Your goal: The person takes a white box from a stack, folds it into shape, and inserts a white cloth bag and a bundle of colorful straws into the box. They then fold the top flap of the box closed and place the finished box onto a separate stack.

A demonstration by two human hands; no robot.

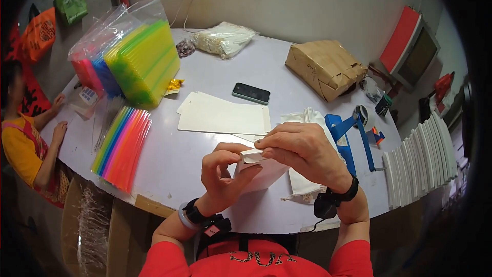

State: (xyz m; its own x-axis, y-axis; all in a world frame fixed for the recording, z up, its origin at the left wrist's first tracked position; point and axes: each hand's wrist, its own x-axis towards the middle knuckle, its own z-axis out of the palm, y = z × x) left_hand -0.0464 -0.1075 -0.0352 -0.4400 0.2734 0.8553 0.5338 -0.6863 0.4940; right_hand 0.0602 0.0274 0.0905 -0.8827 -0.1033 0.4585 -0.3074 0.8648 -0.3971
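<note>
In front of my body, a slim white carton (262, 178) stands tilted on the table between both hands, its narrow end facing up. My left hand (221, 171) is closed around the carton's left side, thumb and fingers near the top end. From the right, my right hand (306, 150) pinches at the same end, by a small flap; its fingers partly hide that edge. Just beyond lie flat white cartons (224, 116), overlapping in a loose pile. White cloth drawstring pouches (302, 180) rest beneath and beside my right hand.
Left are colourful tubes (123, 146) and bagged coloured packs (143, 61). A phone (251, 93), a plastic bag (224, 38) and a brown paper parcel (324, 69) lie farther back. Right stand a blue metal device (342, 141) and a row of white cartons (417, 161). A person (36, 149) sits left.
</note>
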